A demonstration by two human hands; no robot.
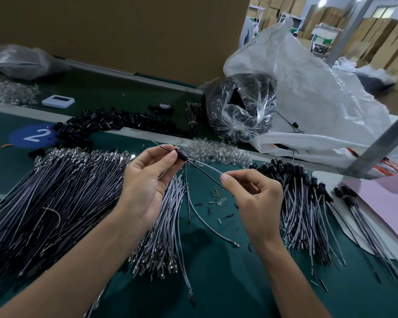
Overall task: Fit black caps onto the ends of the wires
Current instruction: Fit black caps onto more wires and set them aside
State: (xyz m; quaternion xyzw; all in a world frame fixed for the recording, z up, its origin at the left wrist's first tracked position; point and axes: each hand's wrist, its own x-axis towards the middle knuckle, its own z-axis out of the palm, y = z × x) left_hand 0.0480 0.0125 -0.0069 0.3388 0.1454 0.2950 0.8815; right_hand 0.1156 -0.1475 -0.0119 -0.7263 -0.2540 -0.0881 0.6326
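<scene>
My left hand [147, 180] pinches a black cap [181, 155] between thumb and fingers, held above the green table. Thin leads stick out of the cap's far end. A grey and black wire pair [207, 169] runs out of the cap toward my right hand [251, 198], which pinches the wires near their lower end. Loose black caps [115, 122] lie in a heap behind my hands. A big pile of grey and black wires [55, 193] covers the table at left, and a smaller bundle [166, 226] lies under my left wrist.
Capped wires [303, 198] are stacked at right, partly on pink paper [381, 203]. Clear LEDs [216, 150] are heaped behind the hands. A clear bag of black parts [241, 106], a white sack [319, 99], a tape roll [164, 107] and a cardboard wall [124, 31] stand beyond.
</scene>
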